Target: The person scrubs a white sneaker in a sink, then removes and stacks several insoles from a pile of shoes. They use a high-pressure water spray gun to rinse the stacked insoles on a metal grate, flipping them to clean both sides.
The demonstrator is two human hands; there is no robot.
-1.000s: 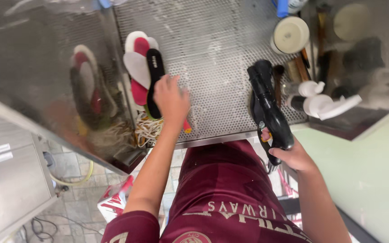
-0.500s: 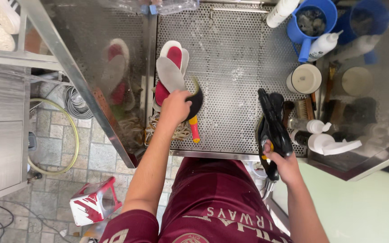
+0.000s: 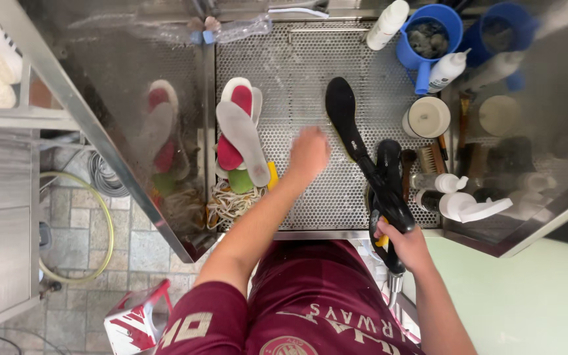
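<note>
Head view: looking straight down on a perforated metal wash tray [image 3: 310, 66] with a clear splash guard [image 3: 100, 118] standing at its left.
Tray: bearing a stack of grey and red insoles [image 3: 239, 131] on the left, a tangle of pale laces [image 3: 228, 204] below them, and one black insole [image 3: 344, 115] lying alone near the middle.
Right hand [image 3: 403, 244]: wrapping its fingers around the grip of a black spray gun [image 3: 389, 190], whose nozzle is pointing up toward the black insole's lower end.
Left hand [image 3: 308, 152]: hovering blurred over bare tray between the stack and the black insole, holding nothing; whether its fingers are curled or spread, I cannot tell.
Risk: spray could be pushing the loose black insole across the mesh, since no hand is pinning it, or wetting the left hand, being so near.
Containers: blue cups [image 3: 428, 33] sitting at top right, white squeeze bottles [image 3: 446, 71] and a round white lid [image 3: 427, 117] beside them.
Package: a red and white carton [image 3: 136, 322] standing on the tiled floor at lower left.
</note>
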